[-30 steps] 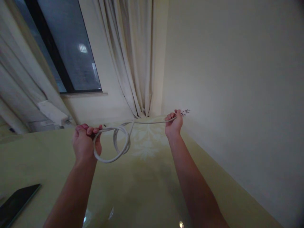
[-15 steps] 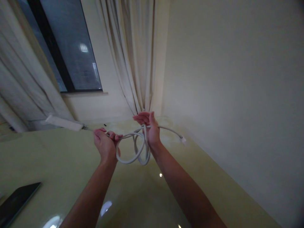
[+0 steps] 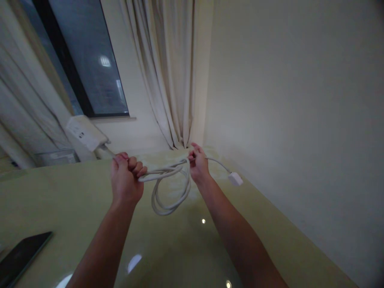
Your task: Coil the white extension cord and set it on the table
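Observation:
My left hand (image 3: pixel 126 176) is closed around the white cord of a power strip. The strip's white socket block (image 3: pixel 85 132) sticks out above and to the left of that fist, tilted in the air, with socket holes on its face. Loops of the white cord (image 3: pixel 168 210) hang between my two hands, above the table. My right hand (image 3: pixel 198 162) is closed on the cord at the other side of the loops. From it the cord's end runs out to the right, where a white plug (image 3: pixel 235 179) dangles.
Below is a glossy greenish table (image 3: pixel 168 256) with light reflections. A dark flat tablet-like device (image 3: pixel 24 254) lies at its lower left. Beige curtains (image 3: pixel 168 72) and a dark-framed window (image 3: pixel 90 60) stand behind; a plain wall (image 3: pixel 294 112) rises on the right.
My left fist has tightened and moved slightly left, lifting the socket block. My right hand, open before, has closed on the cord and shifted right. The loops are drawn out flatter.

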